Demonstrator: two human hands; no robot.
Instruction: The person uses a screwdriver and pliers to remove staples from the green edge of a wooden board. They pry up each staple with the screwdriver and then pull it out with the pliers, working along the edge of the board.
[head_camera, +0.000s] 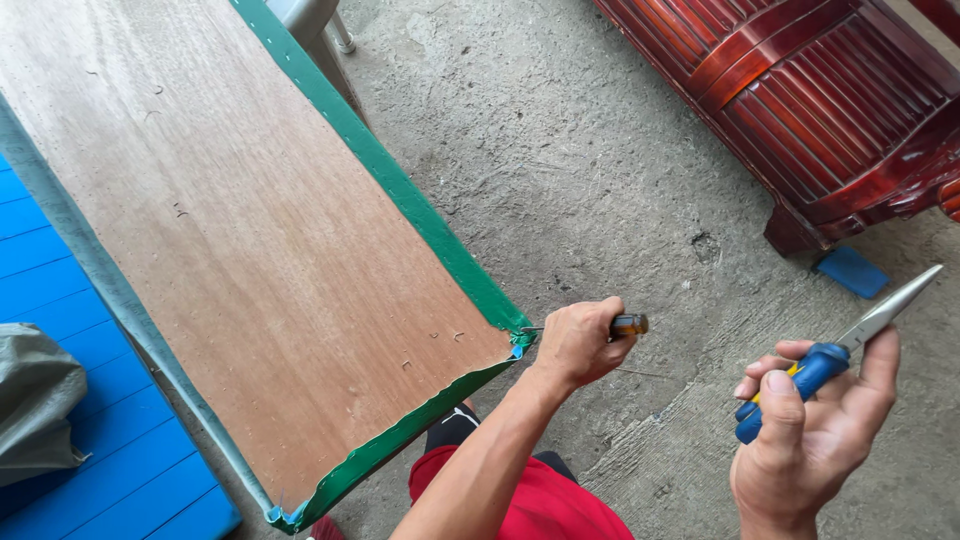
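Plywood board (240, 230) over rough concrete floor (600, 170), red furniture (820, 90) nearby

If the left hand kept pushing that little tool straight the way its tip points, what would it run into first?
The left hand holds a screwdriver whose tip points left, at the corner of the wooden panel. It would first meet the green fabric edging stapled there; the tip already looks at or very near it, though depth is unclear.

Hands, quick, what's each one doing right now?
Left hand: closed around a screwdriver, its tip at the board's corner.
Right hand: closed on blue-handled pliers, held off the board.
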